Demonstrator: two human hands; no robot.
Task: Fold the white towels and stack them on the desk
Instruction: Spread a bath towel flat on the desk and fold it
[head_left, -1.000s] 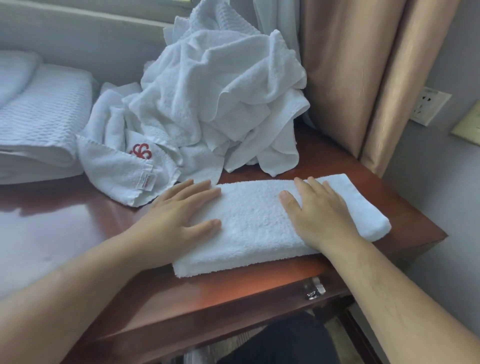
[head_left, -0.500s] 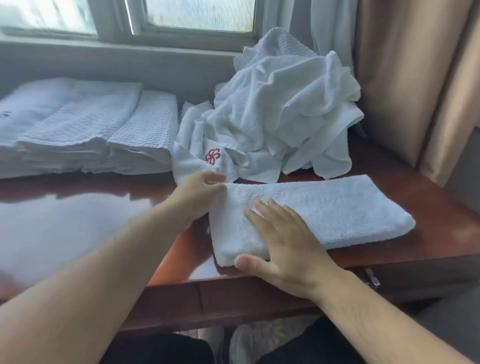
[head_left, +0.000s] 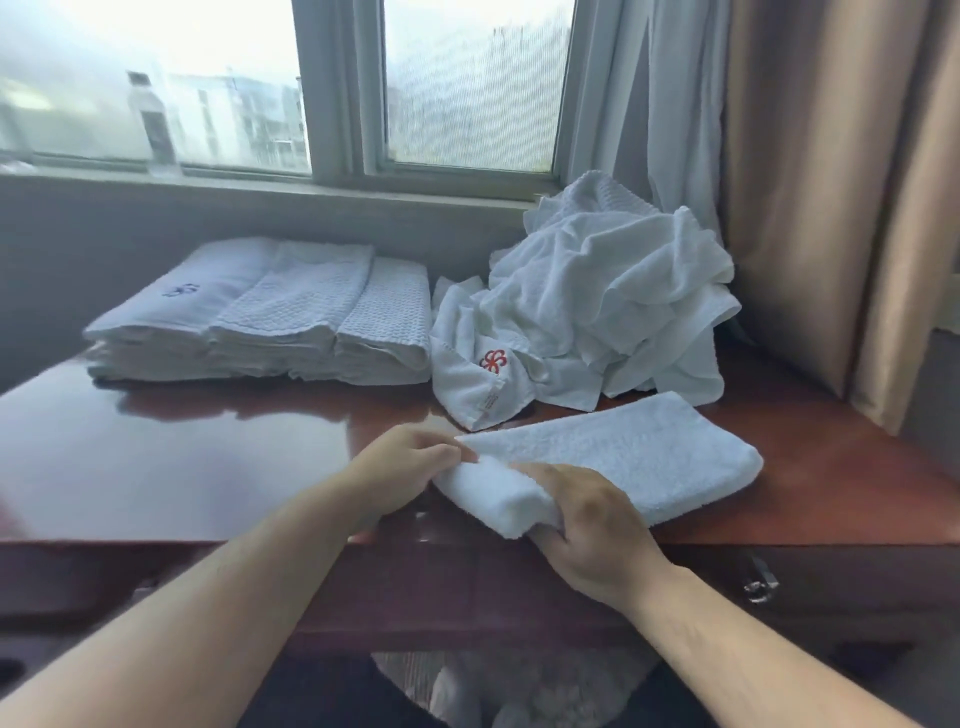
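- Both hands clamp the folded towel's (head_left: 613, 460) left end: right hand (head_left: 592, 525) gripping the near corner, left hand (head_left: 410, 467) pinching the far corner, likely to fold it over.
- Desk (head_left: 208, 462) carries the towel at its near right.
- Unfolded pile (head_left: 613, 306) waits behind it.
- Folded stack (head_left: 270, 317) sits far left.

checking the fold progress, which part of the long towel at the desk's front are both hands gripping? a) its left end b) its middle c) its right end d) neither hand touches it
a: the left hand and right hand both pinch the left end of the towel, which is lifted off the desk.
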